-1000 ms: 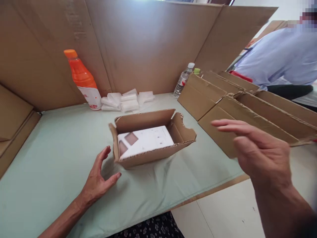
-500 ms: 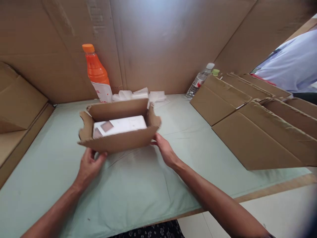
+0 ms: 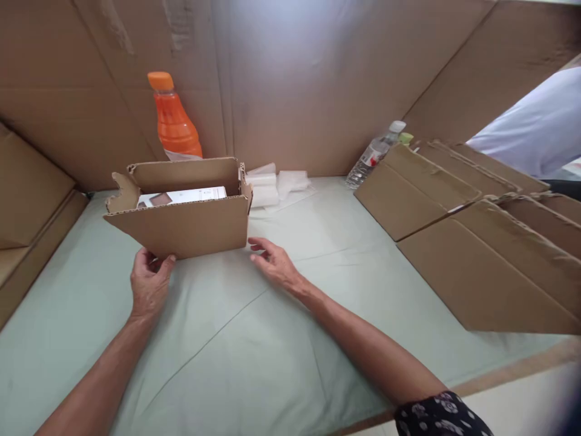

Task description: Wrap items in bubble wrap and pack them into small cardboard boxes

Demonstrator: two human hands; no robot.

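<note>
A small open cardboard box [image 3: 190, 224] stands on the pale green table cover [image 3: 254, 339], left of centre. A white packet [image 3: 181, 196] lies inside it, only its top edge showing. My left hand [image 3: 149, 283] grips the box's lower front edge, fingers curled under it. My right hand [image 3: 272, 261] rests on the cover just right of the box's lower corner, fingers loosely spread and holding nothing.
An orange bottle [image 3: 173, 121] stands behind the box against the cardboard wall. White wrapped packets [image 3: 276, 184] lie at the back. A clear water bottle [image 3: 374, 152] and stacked flat cartons [image 3: 476, 242] fill the right. A person in a light blue shirt [image 3: 531, 133] is at far right.
The box has moved left and away, tipped more upright. My right hand has let go of its right end and now lies open on the cover. My left hand still holds it.
</note>
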